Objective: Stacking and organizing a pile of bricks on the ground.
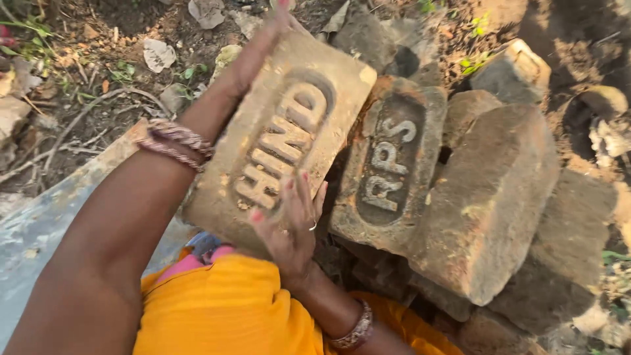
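I hold a dusty tan brick (289, 131) with raised letters stamped in its recessed face, tilted up off the pile. My left hand (263, 46) grips its far upper edge, the arm running along the brick's left side with bangles on the wrist. My right hand (289, 220) presses its near lower corner, fingers spread over the face, a ring on one finger. Right beside the held brick lies another stamped brick (388, 164) on the pile.
A heap of rough bricks (486, 197) fills the right side, on bare soil. Dry leaves, twigs and small stones litter the ground (98, 72) at upper left. A grey slab edge (39, 217) runs at lower left. My orange garment (223, 309) covers the bottom.
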